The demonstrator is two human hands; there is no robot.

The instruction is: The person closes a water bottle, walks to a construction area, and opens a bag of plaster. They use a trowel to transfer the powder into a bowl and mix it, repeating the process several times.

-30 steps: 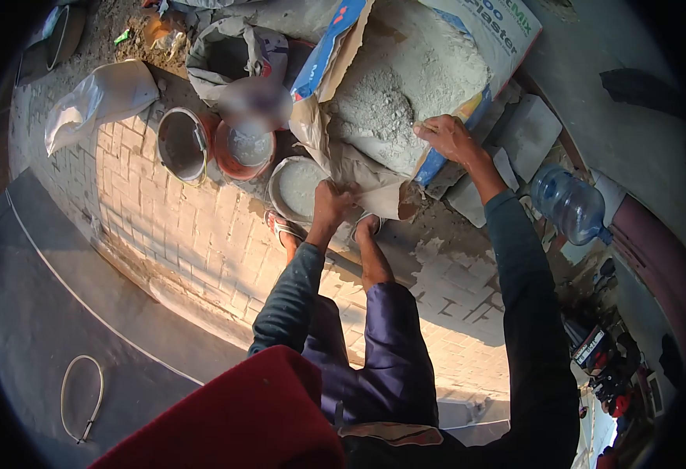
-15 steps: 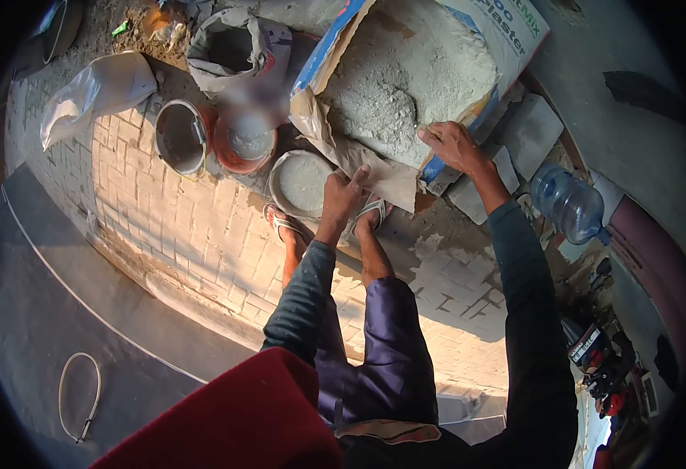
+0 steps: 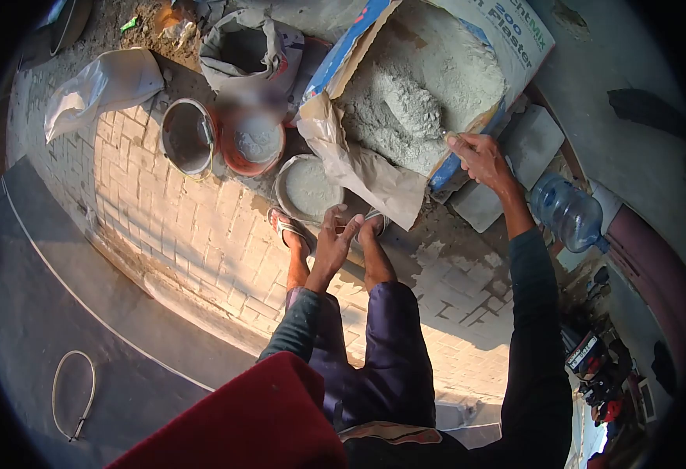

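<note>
My right hand [image 3: 482,161] is closed on a small handle at the lower right edge of an open plaster bag [image 3: 515,39]. The handle's far end meets a heap of grey powder [image 3: 411,105] inside the bag; the tool itself is covered by powder. My left hand [image 3: 335,242] has its fingers apart and holds nothing. It is just below a round bucket [image 3: 309,187] of pale material, beside the bag's torn paper flap [image 3: 374,187].
An orange-rimmed bucket [image 3: 254,142] and a dark bucket [image 3: 188,137] stand left of the pale one. Behind them is an open sack [image 3: 243,51]. A clear plastic bag [image 3: 104,82] lies far left, a water bottle [image 3: 569,213] at right.
My left hand has let go of the paper flap and moved down toward me, its fingers opening. My right hand has shifted right, and the powder heap is now raised and longer.
</note>
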